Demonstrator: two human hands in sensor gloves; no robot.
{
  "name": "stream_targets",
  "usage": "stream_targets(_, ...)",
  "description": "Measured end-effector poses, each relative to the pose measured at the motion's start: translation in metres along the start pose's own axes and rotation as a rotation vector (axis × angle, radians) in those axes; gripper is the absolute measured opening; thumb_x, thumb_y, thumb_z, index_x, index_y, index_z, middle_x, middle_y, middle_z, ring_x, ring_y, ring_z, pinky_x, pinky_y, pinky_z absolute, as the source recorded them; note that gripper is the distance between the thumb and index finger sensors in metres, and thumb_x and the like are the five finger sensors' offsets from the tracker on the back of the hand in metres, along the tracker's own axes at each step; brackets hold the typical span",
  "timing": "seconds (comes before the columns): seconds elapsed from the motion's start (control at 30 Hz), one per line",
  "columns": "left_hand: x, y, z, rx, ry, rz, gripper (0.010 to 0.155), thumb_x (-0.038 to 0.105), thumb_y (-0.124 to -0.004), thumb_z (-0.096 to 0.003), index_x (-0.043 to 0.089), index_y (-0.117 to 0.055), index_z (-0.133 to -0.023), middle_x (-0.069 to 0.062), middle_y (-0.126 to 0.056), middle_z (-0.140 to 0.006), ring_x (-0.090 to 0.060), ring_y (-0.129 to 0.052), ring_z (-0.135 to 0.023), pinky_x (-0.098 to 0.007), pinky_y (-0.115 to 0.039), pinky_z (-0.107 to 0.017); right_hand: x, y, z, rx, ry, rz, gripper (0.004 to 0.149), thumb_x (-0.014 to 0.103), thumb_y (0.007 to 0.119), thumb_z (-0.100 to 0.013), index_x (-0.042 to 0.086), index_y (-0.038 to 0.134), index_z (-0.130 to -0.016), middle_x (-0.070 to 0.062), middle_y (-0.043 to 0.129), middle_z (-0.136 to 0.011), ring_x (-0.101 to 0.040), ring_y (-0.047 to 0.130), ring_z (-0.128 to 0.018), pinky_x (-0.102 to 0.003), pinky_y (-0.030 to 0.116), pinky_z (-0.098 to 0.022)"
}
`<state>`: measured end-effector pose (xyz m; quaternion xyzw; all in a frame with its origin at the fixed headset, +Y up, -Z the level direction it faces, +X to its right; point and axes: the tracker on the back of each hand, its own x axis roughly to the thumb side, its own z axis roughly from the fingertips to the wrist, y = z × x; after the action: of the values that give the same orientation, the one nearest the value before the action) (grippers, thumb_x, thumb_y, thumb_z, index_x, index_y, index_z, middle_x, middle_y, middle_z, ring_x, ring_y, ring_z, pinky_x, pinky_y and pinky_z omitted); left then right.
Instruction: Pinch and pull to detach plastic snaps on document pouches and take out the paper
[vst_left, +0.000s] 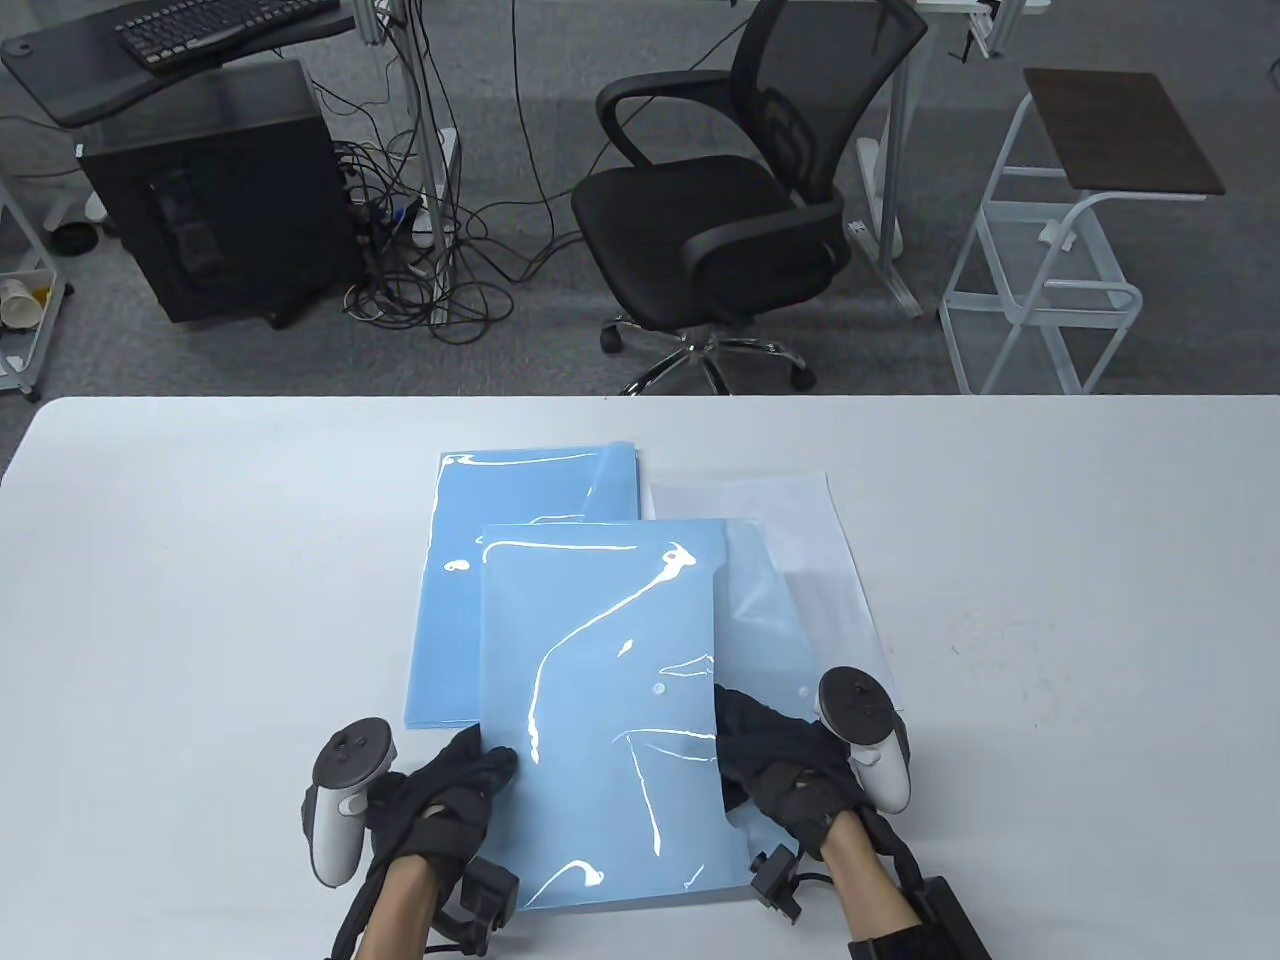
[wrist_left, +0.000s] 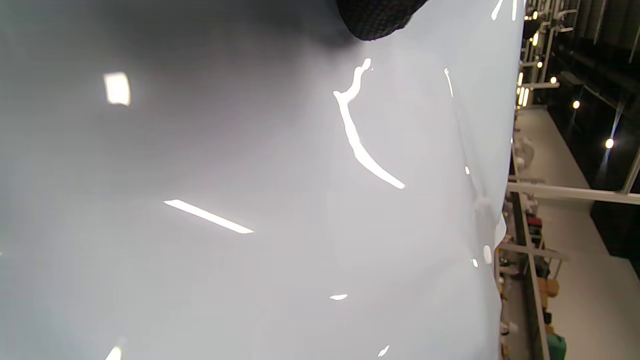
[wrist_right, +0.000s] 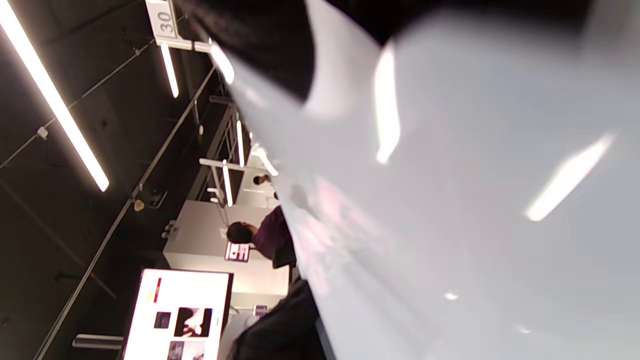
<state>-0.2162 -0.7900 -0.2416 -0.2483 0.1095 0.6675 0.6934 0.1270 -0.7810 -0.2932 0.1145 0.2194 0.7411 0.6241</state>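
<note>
A glossy blue document pouch (vst_left: 600, 720) lies at the table's front edge, between both hands. Its translucent flap (vst_left: 775, 620) is folded out to the right, so the two snap halves (vst_left: 657, 690) (vst_left: 803, 690) sit apart. My left hand (vst_left: 470, 775) grips the pouch's left edge, and one gloved fingertip (wrist_left: 375, 20) lies on the shiny surface (wrist_left: 300, 200). At the open right edge my right hand (vst_left: 745, 745) holds the pouch, with its fingers hidden under the front sheet. In the right wrist view the dark glove (wrist_right: 280, 50) shows against the pouch (wrist_right: 475, 225).
A stack of blue pouches (vst_left: 520, 520) lies behind and partly under the held one. White paper (vst_left: 800, 530) lies at the right, partly under the flap. Beyond the table's far edge (vst_left: 640, 400) stands a black office chair (vst_left: 740, 200).
</note>
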Motion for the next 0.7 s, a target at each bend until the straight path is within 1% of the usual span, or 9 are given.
stream_targets(0.03,0.000,0.000,0.000,0.005,0.001,0.003,0.049,0.028,-0.064,-0.0614,0.015,-0.052,-0.107,-0.003,-0.081,-0.099,-0.029,-0.097,-0.076,-0.043,-0.085,-0.055,0.002,0.002,0.001,-0.031,0.011,0.014,0.069,0.029,0.088,-0.050,-0.007,0.060,-0.102,-0.016,0.097,-0.081,-0.029,0.109,-0.048,-0.044,0.096,-0.029)
stream_targets(0.07,0.000,0.000,0.001,0.023,0.002,-0.004,0.049,0.028,-0.064,-0.0614,0.016,-0.053,-0.107,-0.003,-0.081,-0.098,-0.029,-0.097,-0.075,-0.043,-0.086,-0.055,0.003,0.003,0.001,-0.038,0.014,0.030,0.061,0.026,0.087,-0.051,-0.004,0.065,-0.100,-0.013,0.100,-0.077,-0.027,0.109,-0.046,-0.042,0.096,-0.028)
stream_targets(0.13,0.001,0.002,0.001,0.036,-0.005,-0.019,0.048,0.028,-0.065,-0.0614,0.016,-0.054,-0.107,-0.002,-0.083,-0.097,-0.028,-0.098,-0.075,-0.042,-0.087,-0.054,0.005,0.004,0.003,-0.110,0.035,0.069,0.054,0.024,0.088,-0.050,-0.002,0.071,-0.096,-0.012,0.103,-0.072,-0.026,0.110,-0.042,-0.042,0.097,-0.025)
stream_targets(0.27,0.001,0.005,0.003,0.043,-0.011,0.003,0.048,0.028,-0.065,-0.0611,0.017,-0.055,-0.107,-0.001,-0.084,-0.096,-0.027,-0.099,-0.074,-0.041,-0.088,-0.054,0.013,0.004,0.009,-0.264,0.069,0.188,0.051,0.021,0.088,-0.049,-0.002,0.075,-0.092,-0.014,0.104,-0.067,-0.026,0.110,-0.035,-0.041,0.096,-0.020)
stream_targets(0.33,0.002,0.005,0.003,0.044,-0.018,0.010,0.048,0.027,-0.065,-0.0610,0.016,-0.055,-0.107,-0.002,-0.084,-0.096,-0.027,-0.100,-0.073,-0.041,-0.088,-0.053,0.017,0.001,0.011,-0.299,0.075,0.241,0.051,0.020,0.088,-0.049,-0.003,0.076,-0.092,-0.014,0.104,-0.067,-0.026,0.109,-0.034,-0.041,0.095,-0.018)
stream_targets(0.4,0.003,0.008,0.004,0.056,-0.022,0.018,0.048,0.028,-0.064,-0.0609,0.017,-0.055,-0.107,-0.002,-0.084,-0.096,-0.026,-0.100,-0.072,-0.040,-0.089,-0.052,0.021,-0.004,0.014,-0.326,0.092,0.240,0.050,0.019,0.088,-0.049,-0.003,0.076,-0.092,-0.015,0.104,-0.066,-0.027,0.109,-0.033,-0.042,0.095,-0.018)
stream_targets(0.5,0.003,0.018,0.007,0.104,-0.021,0.011,0.048,0.027,-0.064,-0.0602,0.016,-0.056,-0.106,-0.002,-0.086,-0.093,-0.024,-0.102,-0.067,-0.038,-0.090,-0.049,0.030,-0.024,0.020,-0.372,0.139,0.272,0.050,0.018,0.087,-0.049,-0.003,0.075,-0.093,-0.016,0.103,-0.067,-0.028,0.108,-0.034,-0.042,0.094,-0.018)
stream_targets(0.57,0.003,0.025,0.009,0.133,-0.016,0.011,0.048,0.025,-0.065,-0.0597,0.015,-0.057,-0.106,-0.003,-0.087,-0.091,-0.023,-0.103,-0.063,-0.037,-0.091,-0.045,0.034,-0.037,0.023,-0.382,0.170,0.282,0.050,0.016,0.086,-0.049,-0.004,0.074,-0.094,-0.018,0.102,-0.070,-0.029,0.108,-0.035,-0.043,0.094,-0.019)
stream_targets(0.7,0.002,0.034,0.011,0.160,-0.001,0.002,0.048,0.025,-0.065,-0.0590,0.015,-0.059,-0.105,-0.004,-0.089,-0.088,-0.022,-0.105,-0.057,-0.036,-0.092,-0.041,0.047,-0.068,0.036,-0.422,0.183,0.343,0.050,0.014,0.085,-0.049,-0.002,0.074,-0.095,-0.021,0.101,-0.074,-0.030,0.108,-0.036,-0.044,0.094,-0.020)
